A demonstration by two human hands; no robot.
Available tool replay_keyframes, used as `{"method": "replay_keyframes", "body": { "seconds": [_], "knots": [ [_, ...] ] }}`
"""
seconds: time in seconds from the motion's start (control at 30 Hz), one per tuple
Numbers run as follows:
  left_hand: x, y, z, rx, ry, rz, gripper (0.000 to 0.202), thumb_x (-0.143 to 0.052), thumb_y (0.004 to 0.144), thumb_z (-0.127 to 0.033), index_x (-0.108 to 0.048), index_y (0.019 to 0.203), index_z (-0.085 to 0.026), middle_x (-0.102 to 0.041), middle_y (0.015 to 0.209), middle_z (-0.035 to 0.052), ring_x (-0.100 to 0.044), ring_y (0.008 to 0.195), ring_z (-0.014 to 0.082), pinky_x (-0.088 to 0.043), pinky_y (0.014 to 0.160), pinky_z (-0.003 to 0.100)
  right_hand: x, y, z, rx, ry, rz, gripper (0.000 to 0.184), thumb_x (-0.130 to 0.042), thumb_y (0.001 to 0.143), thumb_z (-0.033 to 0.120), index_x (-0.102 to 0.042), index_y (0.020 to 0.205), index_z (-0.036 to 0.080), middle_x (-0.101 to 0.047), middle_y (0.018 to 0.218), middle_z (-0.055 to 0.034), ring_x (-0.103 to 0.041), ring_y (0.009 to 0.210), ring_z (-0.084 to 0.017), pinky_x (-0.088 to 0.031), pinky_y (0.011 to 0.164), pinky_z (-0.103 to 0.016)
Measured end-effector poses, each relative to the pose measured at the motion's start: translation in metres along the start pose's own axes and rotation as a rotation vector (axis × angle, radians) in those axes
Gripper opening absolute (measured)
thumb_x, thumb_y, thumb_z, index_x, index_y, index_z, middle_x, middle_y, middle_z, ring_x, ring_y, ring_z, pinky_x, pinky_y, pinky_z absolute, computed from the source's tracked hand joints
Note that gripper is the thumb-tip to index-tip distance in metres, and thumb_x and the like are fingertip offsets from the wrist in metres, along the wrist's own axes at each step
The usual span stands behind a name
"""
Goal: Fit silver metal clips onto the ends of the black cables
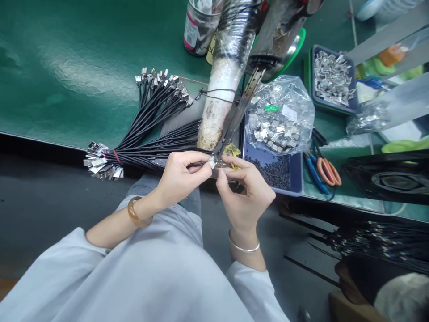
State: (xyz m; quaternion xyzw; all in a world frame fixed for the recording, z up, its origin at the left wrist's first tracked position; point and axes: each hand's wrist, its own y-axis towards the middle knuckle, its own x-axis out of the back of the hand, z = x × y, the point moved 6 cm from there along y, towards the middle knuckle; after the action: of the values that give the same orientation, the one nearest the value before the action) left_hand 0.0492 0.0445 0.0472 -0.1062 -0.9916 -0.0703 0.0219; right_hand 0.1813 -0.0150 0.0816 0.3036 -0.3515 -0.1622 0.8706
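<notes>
My left hand (181,174) is closed in a pinch, with a small whitish piece (212,163) at its fingertips. Against it, my right hand (244,188) pinches a small metal connector (220,164) between thumb and fingers. The fingertips nearly meet, so the exact join is hidden. Just above them a stained, tape-wrapped white tube (219,98) points down, beside a dark metal tool with a slotted shaft (246,96). A bundle of black cables (144,120) with metal connector ends lies to the left, tied by a red band (117,156).
A bag of metal connectors (279,116) rests on a blue tray (296,179) holding small black parts (268,170). Farther right are a bin of metal shells (333,78), orange-handled scissors (328,171) and a blue-handled tool (316,174). A jar (200,29) stands behind.
</notes>
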Motion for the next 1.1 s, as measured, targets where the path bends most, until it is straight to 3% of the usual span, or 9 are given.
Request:
{"method": "replay_keyframes", "body": {
  "seconds": [0.3,0.37,0.47,0.53,0.87,1.1],
  "knots": [
    [0.002,-0.005,0.002,0.007,-0.01,0.001,0.014,-0.063,0.079,-0.02,-0.071,0.072,-0.011,-0.063,0.06,-0.0001,-0.05,0.052,0.0063,-0.039,0.048,0.015,0.001,-0.006,0.01,0.104,-0.176,-0.077,0.019,-0.073,0.086,0.008,-0.063,0.086,0.024,-0.081,0.092,-0.0004,-0.078,0.082,-0.014,-0.061,0.071,-0.023],
    [0.005,-0.006,0.002,-0.005,-0.031,-0.003,0.012,-0.065,0.08,-0.021,-0.07,0.075,-0.011,-0.065,0.063,0.0006,-0.053,0.054,0.0073,-0.042,0.049,0.015,0.0,-0.008,0.007,0.038,-0.118,-0.088,0.017,-0.072,0.087,0.01,-0.064,0.085,0.024,-0.08,0.092,-0.0005,-0.078,0.08,-0.014,-0.062,0.068,-0.023],
    [0.005,-0.007,0.001,-0.039,-0.085,0.031,0.01,-0.067,0.082,-0.021,-0.071,0.08,-0.012,-0.071,0.073,0.003,-0.061,0.062,0.0095,-0.048,0.054,0.015,-0.004,-0.01,-0.008,-0.196,0.104,-0.037,0.012,-0.07,0.09,0.015,-0.064,0.082,0.023,-0.079,0.092,-0.0008,-0.078,0.077,-0.015,-0.065,0.065,-0.026],
    [0.005,-0.008,0.001,-0.04,-0.108,0.051,0.009,-0.066,0.083,-0.02,-0.071,0.082,-0.013,-0.074,0.077,0.0038,-0.064,0.065,0.01,-0.05,0.055,0.015,-0.006,-0.009,-0.012,-0.277,0.186,-0.009,0.012,-0.071,0.09,0.017,-0.065,0.081,0.022,-0.078,0.092,-0.0008,-0.077,0.078,-0.014,-0.065,0.065,-0.026],
    [0.002,-0.007,0.005,-0.016,-0.074,0.017,0.013,-0.065,0.084,-0.022,-0.073,0.087,-0.012,-0.075,0.079,0.0043,-0.065,0.066,0.0107,-0.049,0.056,0.016,-0.006,-0.002,-0.004,-0.09,0.022,-0.034,0.014,-0.073,0.088,0.012,-0.067,0.081,0.023,-0.077,0.089,0.0012,-0.075,0.083,-0.013,-0.06,0.068,-0.023],
    [0.006,-0.006,-0.007,-0.176,0.044,-0.046,0.01,-0.065,0.086,-0.015,-0.074,0.083,-0.012,-0.069,0.072,0.0016,-0.044,0.05,0.0037,-0.032,0.043,0.015,-0.005,0.006,-0.002,-0.018,-0.026,-0.048,0.016,-0.074,0.086,0.011,-0.067,0.079,0.023,-0.077,0.085,0.0017,-0.074,0.082,-0.014,-0.06,0.074,-0.028]
  ]
}}
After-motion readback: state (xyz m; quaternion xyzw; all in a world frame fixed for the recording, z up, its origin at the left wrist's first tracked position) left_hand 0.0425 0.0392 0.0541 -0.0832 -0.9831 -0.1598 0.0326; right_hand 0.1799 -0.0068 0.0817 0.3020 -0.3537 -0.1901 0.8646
